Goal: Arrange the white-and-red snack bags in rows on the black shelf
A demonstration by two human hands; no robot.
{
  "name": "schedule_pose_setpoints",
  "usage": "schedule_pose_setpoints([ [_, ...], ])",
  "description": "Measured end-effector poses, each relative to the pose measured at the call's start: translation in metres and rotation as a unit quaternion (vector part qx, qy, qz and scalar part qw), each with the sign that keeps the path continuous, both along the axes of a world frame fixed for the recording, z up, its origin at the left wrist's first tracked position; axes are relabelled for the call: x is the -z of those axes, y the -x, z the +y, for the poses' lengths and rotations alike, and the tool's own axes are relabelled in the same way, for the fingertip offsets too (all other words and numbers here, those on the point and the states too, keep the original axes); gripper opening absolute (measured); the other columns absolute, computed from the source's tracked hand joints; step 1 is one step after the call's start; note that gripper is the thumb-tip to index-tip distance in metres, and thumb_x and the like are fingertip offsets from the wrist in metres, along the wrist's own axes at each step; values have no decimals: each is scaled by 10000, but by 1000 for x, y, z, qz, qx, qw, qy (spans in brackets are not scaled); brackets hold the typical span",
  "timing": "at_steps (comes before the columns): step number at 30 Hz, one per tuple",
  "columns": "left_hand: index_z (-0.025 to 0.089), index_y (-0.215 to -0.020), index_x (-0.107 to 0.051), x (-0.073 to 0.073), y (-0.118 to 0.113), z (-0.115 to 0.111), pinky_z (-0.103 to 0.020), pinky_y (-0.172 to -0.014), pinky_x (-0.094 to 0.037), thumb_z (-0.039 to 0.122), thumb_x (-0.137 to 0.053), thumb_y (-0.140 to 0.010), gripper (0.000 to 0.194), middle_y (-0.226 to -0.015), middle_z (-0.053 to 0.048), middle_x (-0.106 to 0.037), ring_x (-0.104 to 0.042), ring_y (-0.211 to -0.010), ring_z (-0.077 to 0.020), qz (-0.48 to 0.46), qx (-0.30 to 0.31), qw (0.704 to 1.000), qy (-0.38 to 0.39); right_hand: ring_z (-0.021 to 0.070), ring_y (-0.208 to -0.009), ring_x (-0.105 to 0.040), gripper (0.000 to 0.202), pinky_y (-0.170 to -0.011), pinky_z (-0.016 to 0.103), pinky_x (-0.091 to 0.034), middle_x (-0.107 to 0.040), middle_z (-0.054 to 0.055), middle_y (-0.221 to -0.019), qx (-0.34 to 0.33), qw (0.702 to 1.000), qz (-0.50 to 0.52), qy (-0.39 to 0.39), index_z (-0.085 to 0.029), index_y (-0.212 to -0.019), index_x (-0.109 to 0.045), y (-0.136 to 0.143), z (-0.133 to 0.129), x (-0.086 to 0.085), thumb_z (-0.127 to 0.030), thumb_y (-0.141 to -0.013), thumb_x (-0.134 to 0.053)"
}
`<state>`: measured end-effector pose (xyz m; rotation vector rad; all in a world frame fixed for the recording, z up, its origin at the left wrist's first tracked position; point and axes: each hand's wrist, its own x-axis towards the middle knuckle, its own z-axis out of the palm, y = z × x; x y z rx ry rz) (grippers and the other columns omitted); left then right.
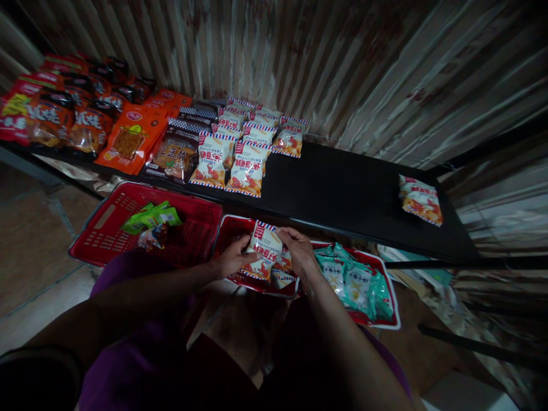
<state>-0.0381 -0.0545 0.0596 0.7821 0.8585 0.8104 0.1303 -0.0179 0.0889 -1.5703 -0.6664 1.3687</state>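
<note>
Both my hands hold one white-and-orange snack bag point(264, 248) with striped edges, above the middle red basket point(226, 225). My left hand point(235, 256) grips its left side, thumb across the front. At the upper right edge, my right hand point(297, 246) has its fingers closed on the bag. More bags of the same kind point(283, 278) lie in the basket underneath, partly hidden by the held one. Matching snack bags point(248, 168) stand in rows on the black shelf point(325, 182) just beyond my hands.
Brown bags point(177, 151), orange bags point(131, 140) and black-orange bags point(85, 128) fill the shelf's left. A lone snack bag point(420, 200) lies at its right end. A left red basket point(115, 208) holds green packets point(152, 217); the right basket point(394, 297) holds teal bags point(357, 282).
</note>
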Motion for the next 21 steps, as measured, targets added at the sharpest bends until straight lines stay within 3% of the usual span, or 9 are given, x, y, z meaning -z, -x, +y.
schedule_pose_setpoints([
  [9, 135, -1040, -579, -10, -3, -3, -331, -808, -483, 406, -765, -625, 529, -974, -76, -665, -619, -856, -196, -11, -20, 1000, 14, 107, -454, -520, 328, -474, 234, -416, -634, -41, -535, 41, 999, 9, -24, -182, -659, -661, 2, 2, 5, -396, -448, -793],
  [14, 148, -1027, -594, -20, 0, -1, -290, -757, -494, 478, -727, -646, 521, -903, -59, -674, -628, -799, -173, -36, -2, 999, 40, 118, -434, -518, 341, -458, 239, -408, -624, -46, -507, 22, 1000, 6, -14, -191, -685, -650, 2, 4, 6, -405, -463, -794],
  [21, 152, -898, -618, -4, 1, 5, -231, -660, -486, 522, -663, -691, 426, -825, -37, -657, -613, -737, -142, 57, -16, 998, 8, 119, -458, -533, 375, -485, 244, -428, -628, -41, -526, 11, 1000, -5, -13, -178, -700, -647, 5, 3, 9, -416, -454, -802],
])
